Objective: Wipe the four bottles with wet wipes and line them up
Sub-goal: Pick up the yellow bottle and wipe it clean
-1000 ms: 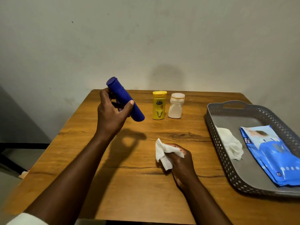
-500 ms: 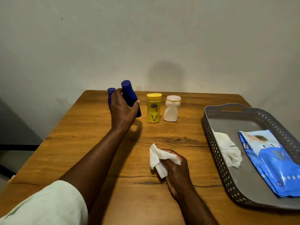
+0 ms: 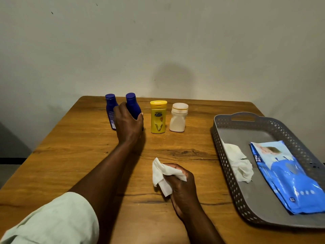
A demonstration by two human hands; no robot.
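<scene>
Item 1, left hand (image 3: 129, 125): we are gripping the second blue bottle (image 3: 133, 104), fingers and thumb curled round its lower body. Bottle is standing upright near the far edge of the tabletop (image 3: 73, 155); whether its base is fully down we cannot tell, hand is hiding it.

Item 2, first blue bottle (image 3: 110, 110): upright, just left of the held one, close beside it.

Item 3, yellow bottle (image 3: 158, 118) and white bottle (image 3: 178, 118): upright, to the right, all four forming one row along the back.

Item 4, right hand (image 3: 182, 184): we are clutching a wet wipe (image 3: 162, 175), fingers curled round it, hand resting on the tabletop nearer us.

Item 5, grey tray (image 3: 226, 164) at right: holding a crumpled used wipe (image 3: 240, 166) and the blue wipes pack (image 3: 288, 176).

Step in hand, as we judge it: we are placing the blue bottle into the row. Doing it well = seating the base flat, matching the gap w/ the yellow bottle, keeping it in line w/ neighbours, then letting go straight back so we are not knocking the first blue bottle, which sits v. close to our knuckles.
</scene>
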